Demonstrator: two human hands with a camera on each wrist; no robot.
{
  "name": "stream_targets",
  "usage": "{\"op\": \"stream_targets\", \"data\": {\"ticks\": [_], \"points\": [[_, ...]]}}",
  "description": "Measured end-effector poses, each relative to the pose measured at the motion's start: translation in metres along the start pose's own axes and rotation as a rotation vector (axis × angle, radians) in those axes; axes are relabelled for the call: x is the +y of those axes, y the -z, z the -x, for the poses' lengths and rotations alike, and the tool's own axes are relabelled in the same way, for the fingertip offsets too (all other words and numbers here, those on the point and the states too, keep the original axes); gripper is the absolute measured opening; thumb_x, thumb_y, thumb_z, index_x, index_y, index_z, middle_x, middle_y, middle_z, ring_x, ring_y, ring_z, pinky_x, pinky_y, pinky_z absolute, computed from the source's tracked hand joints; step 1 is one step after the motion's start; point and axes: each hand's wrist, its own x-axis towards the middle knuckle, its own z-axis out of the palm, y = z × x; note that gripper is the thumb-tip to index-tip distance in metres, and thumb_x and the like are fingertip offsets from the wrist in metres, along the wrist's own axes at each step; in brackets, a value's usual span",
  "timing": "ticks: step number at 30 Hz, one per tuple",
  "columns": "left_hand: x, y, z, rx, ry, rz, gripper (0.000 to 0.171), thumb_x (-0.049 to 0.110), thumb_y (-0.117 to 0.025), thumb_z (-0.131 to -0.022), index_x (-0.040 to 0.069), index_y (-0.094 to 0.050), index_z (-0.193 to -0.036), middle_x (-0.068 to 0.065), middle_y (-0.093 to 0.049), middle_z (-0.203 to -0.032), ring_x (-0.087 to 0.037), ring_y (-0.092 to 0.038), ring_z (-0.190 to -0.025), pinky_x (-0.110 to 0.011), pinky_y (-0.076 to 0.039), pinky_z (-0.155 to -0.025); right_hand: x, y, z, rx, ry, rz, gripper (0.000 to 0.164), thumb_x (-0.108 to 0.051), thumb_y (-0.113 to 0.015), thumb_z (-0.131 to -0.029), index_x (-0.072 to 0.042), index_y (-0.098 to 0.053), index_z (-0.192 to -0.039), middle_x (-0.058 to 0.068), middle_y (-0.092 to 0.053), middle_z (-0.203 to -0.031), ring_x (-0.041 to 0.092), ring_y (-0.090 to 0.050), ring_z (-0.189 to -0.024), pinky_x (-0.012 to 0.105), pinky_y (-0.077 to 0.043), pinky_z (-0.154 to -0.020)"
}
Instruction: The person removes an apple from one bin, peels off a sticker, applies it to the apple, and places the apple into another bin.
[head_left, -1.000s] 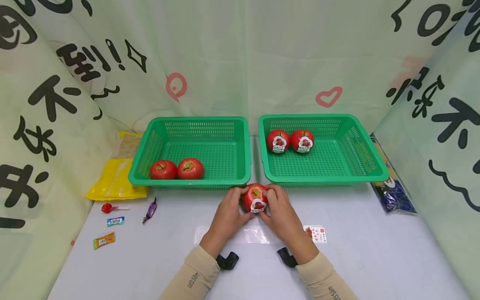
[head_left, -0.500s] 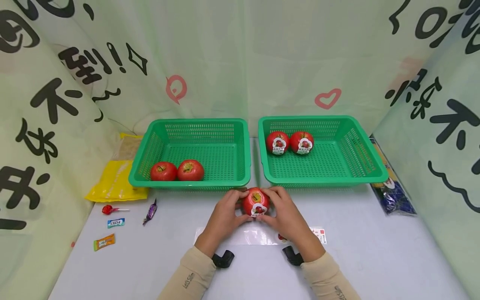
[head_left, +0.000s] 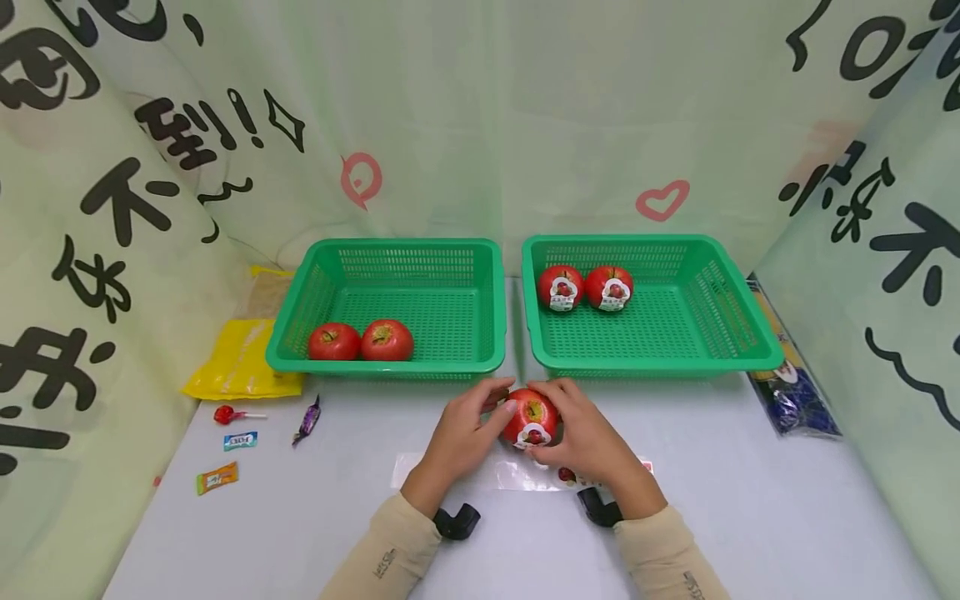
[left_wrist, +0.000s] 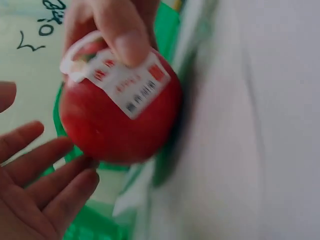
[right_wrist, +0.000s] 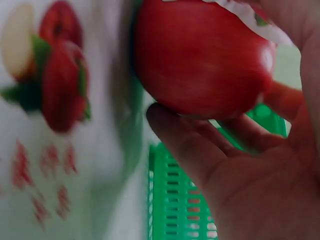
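Observation:
A red apple (head_left: 531, 408) with a white printed sticker (head_left: 533, 435) on its near side sits between both hands, in front of the two baskets. My right hand (head_left: 592, 437) grips it, fingers round the right side and thumb on the sticker, as the left wrist view also shows. The left hand (head_left: 461, 433) is beside the apple with its fingers (left_wrist: 50, 175) spread and loose; whether a fingertip touches the fruit I cannot tell. Beneath the hands lies a clear sticker sheet (head_left: 517, 477), its printed fruit label (right_wrist: 62, 70) large in the right wrist view.
The left green basket (head_left: 465, 367) holds two apples (head_left: 360, 342) without visible stickers. Two stickered apples (head_left: 585, 289) lie in the right green basket (head_left: 667, 364). A yellow bag (head_left: 247, 358), a lollipop (head_left: 228, 414) and several wrapped candies (head_left: 217, 478) are left; a blue packet (head_left: 798, 396) is right.
The apple has moved slightly toward the person and to the right. The left hand has let go of its side and drawn a little away, while the right hand still holds it.

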Motion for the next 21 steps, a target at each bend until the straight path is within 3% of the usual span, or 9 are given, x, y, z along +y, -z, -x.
{"op": "stream_targets", "data": {"ticks": [4, 7, 11, 16, 19, 21], "points": [[0.016, -0.011, -0.017, -0.005, 0.091, 0.174, 0.053, 0.036, -0.055, -0.110, 0.009, -0.050, -0.156, -0.013, -0.058, -0.155, -0.031, -0.061, -0.140, -0.047, -0.051, -0.116, 0.008, 0.021, 0.007, -0.050, 0.006, -0.043, 0.079, -0.019, -0.095, -0.072, -0.012, -0.058, -0.142, 0.006, -0.060, -0.135, 0.023, -0.063, -0.115, 0.040, -0.062, -0.091], [0.026, -0.022, -0.034, -0.014, 0.162, 0.217, 0.064, 0.042, -0.052, -0.111, 0.017, -0.032, -0.167, -0.015, -0.049, -0.164, -0.033, -0.054, -0.146, -0.050, -0.046, -0.120, 0.014, 0.044, 0.017, -0.074, 0.005, -0.126, 0.076, -0.021, -0.095, -0.073, -0.015, -0.058, -0.139, 0.004, -0.062, -0.134, 0.019, -0.062, -0.115, 0.033, -0.062, -0.089], [0.034, -0.038, -0.057, 0.036, 0.234, 0.161, 0.083, 0.051, -0.060, -0.105, 0.027, -0.015, -0.171, -0.012, -0.039, -0.170, -0.034, -0.047, -0.152, -0.056, -0.042, -0.123, 0.020, 0.072, 0.030, -0.045, 0.037, -0.372, 0.074, -0.008, -0.091, -0.077, -0.008, -0.053, -0.141, 0.006, -0.059, -0.134, 0.013, -0.061, -0.117, 0.026, -0.062, -0.090], [0.037, -0.056, -0.076, 0.160, 0.257, 0.068, 0.101, 0.052, -0.076, -0.094, 0.022, -0.019, -0.171, -0.011, -0.043, -0.168, -0.035, -0.049, -0.150, -0.055, -0.047, -0.119, 0.024, 0.097, 0.043, 0.115, 0.080, -0.633, 0.076, 0.017, -0.076, -0.078, -0.002, -0.047, -0.145, 0.000, -0.058, -0.136, 0.009, -0.062, -0.119, 0.023, -0.063, -0.089], [0.038, -0.063, -0.080, 0.190, 0.254, 0.018, 0.102, 0.048, -0.081, -0.092, 0.015, -0.024, -0.170, -0.016, -0.050, -0.162, -0.036, -0.054, -0.145, -0.052, -0.050, -0.116, 0.024, 0.110, 0.045, 0.212, 0.037, -0.665, 0.080, 0.020, -0.072, -0.081, -0.004, -0.045, -0.152, 0.001, -0.056, -0.138, 0.010, -0.062, -0.118, 0.023, -0.064, -0.085], [0.040, -0.066, -0.081, 0.192, 0.252, 0.002, 0.102, 0.047, -0.081, -0.092, 0.013, -0.025, -0.169, -0.019, -0.054, -0.158, -0.037, -0.057, -0.141, -0.051, -0.052, -0.114, 0.025, 0.123, 0.043, 0.254, -0.023, -0.540, 0.079, 0.013, -0.074, -0.085, -0.006, -0.043, -0.155, 0.005, -0.051, -0.142, 0.012, -0.059, -0.120, 0.020, -0.063, -0.083]]}}
